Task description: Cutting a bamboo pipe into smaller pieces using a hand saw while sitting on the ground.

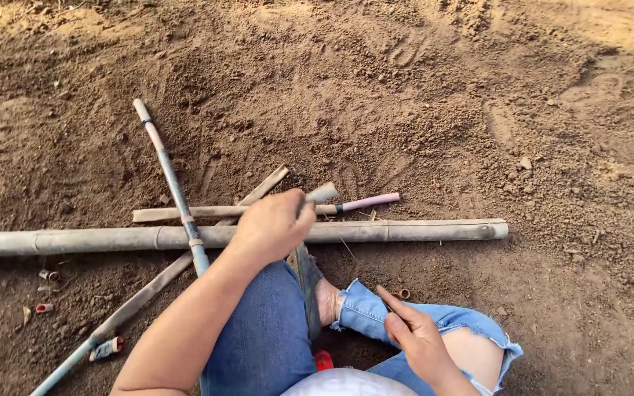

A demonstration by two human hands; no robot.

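Head view. The person is sitting on loose brown soil, which is spreading open and bare across the top and right of the picture, marked by footprints. The working clutter is crowding the lower left. A thick bamboo pole is lying flat, running from the left edge to a cut end at right of centre. A thin flat stick is lying just behind it and roughly parallel. A long slim rod is crossing over the pole at a slant, its pale tip pointing up-left. Another flat stick is slanting from the lower left up toward the middle, passing under the pole. Small cut bits of tube are lying scattered on the dirt at left.

The left hand is closing in a fist around a short grey handle, which is sticking out up-right of the knuckles; what the handle belongs to is hidden. The fist is hovering over the bamboo pole, near its middle. Just beyond the handle a pink-tipped stick is lying on the soil.

The right hand is resting on the knee of torn blue jeans, fingers loosely curled with the forefinger stretched out, holding nothing visible. It is well apart from the pole.
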